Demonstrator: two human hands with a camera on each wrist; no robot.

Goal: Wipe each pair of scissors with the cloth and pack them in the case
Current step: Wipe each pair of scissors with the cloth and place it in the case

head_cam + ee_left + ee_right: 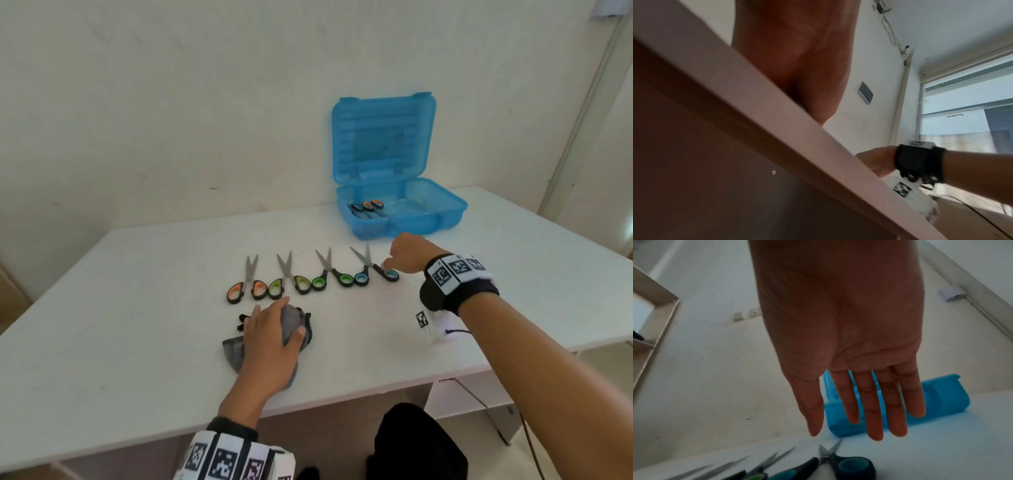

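Observation:
Four pairs of scissors lie in a row on the white table [137, 308]: orange-handled [245, 286], lime [287, 284], green [330, 275] and blue-handled scissors [373, 270] [851, 465]. My right hand [404, 255] [859, 431] hovers over the blue pair's handle, fingers straight and pointing down, holding nothing. My left hand [274, 335] lies on the bunched grey cloth [294, 322], finger and thumb wrapped round it. The blue case [400, 212] [941, 399] stands open behind, with orange-handled scissors [368, 207] in its left compartment.
The case's lid [380, 137] leans upright against the wall. The table's front edge [308, 401] runs just below my left wrist. In the left wrist view only my palm [797, 65] and the table edge show; the cloth is hidden there.

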